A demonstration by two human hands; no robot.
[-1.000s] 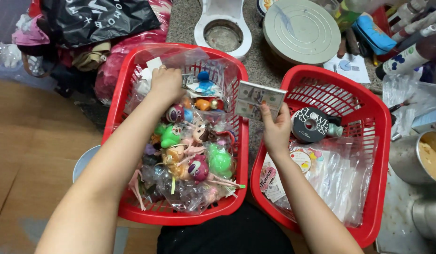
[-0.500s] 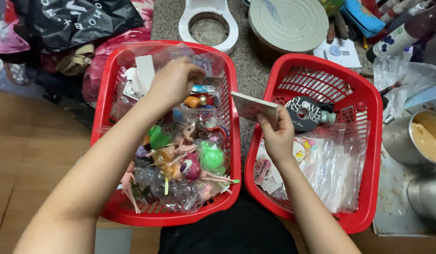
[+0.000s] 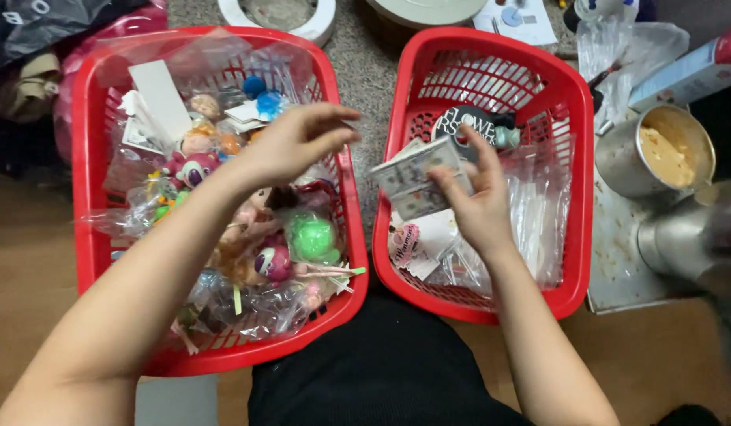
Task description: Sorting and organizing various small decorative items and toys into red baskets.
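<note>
Seemingly to keep them sorted, the right hand [image 3: 477, 207] grips paper slips [image 3: 417, 177] above the right basket [image 3: 575, 158], while the left hand [image 3: 290, 142] hovers pinched, empty.

The stack of paper cards [image 3: 417, 177], pale grey-green with printed faces, is held fanned and tilted in the right hand [image 3: 476, 207], just above the near-left corner of the right red basket [image 3: 575, 158]. The cards sit close beside a round black disc with white lettering [image 3: 460, 126] lying in that basket, and over clear plastic bags on the basket floor. The left hand [image 3: 290, 142] hovers with fingers curled above the left red basket [image 3: 85, 158], to the left of the right basket, over bagged small dolls and toys.
</note>
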